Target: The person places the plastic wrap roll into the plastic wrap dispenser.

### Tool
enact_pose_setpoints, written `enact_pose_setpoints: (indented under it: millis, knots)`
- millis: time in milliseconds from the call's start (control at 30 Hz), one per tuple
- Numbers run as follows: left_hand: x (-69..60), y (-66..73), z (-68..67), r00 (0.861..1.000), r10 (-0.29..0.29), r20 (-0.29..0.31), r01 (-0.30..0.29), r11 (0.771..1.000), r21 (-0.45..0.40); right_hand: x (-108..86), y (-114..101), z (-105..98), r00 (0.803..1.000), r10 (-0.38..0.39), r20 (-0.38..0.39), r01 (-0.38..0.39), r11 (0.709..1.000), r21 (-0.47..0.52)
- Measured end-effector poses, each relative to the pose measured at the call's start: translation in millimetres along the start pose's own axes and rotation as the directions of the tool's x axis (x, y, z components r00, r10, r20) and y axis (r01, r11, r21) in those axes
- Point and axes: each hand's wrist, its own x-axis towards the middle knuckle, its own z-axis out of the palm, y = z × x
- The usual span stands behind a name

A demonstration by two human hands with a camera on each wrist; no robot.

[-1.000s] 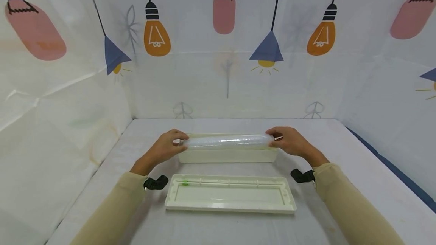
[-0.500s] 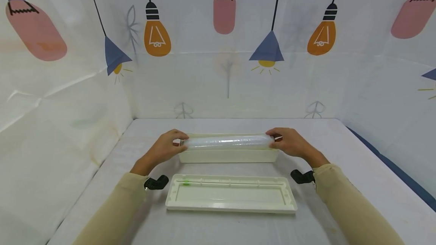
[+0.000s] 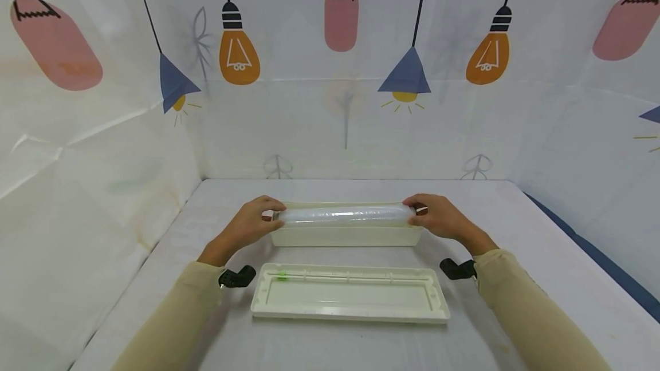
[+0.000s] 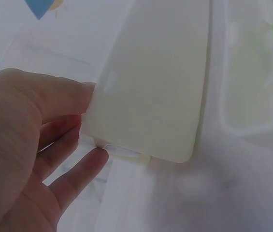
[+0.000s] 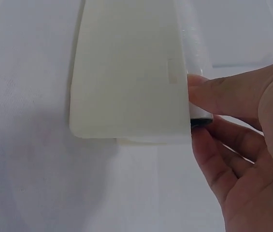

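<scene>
Alignment, we reckon: left hand (image 3: pixel 252 220) and right hand (image 3: pixel 440 214) pinch glossy clear-film roll (image 3: pixel 346 214) at oblong cream plastic box (image 3: pixel 345 237), toward worktop's back edge (image 3: pixel 356 182); next needs level ends.

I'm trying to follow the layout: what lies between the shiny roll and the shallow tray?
In the head view, the box's front wall, then a bare strip of white tabletop.

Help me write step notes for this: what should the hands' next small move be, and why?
Probably ease the shiny roll down into the pale box: the left hand and right hand hold its two ends at the box's open top, the right wrist view shows one end poking out, and the lid lies off in front.
</scene>
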Motion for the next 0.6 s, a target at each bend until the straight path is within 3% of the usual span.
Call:
enact_pose_setpoints:
  millis: [300, 600]
  knots:
    - [-0.6, -0.2, 0.5, 1.000, -0.015, 0.001, 0.015, 1.000, 0.012, 2.3, 0.9, 2.9, 0.999, 0.035, -0.028, -0.036, 0.999, -0.030]
    - [-2.5, -1.4, 0.8, 1.000, 0.017, -0.012, -0.017, 1.000, 0.008, 2.6, 5.2, 2.0, 0.997, 0.056, -0.052, -0.057, 0.998, -0.013]
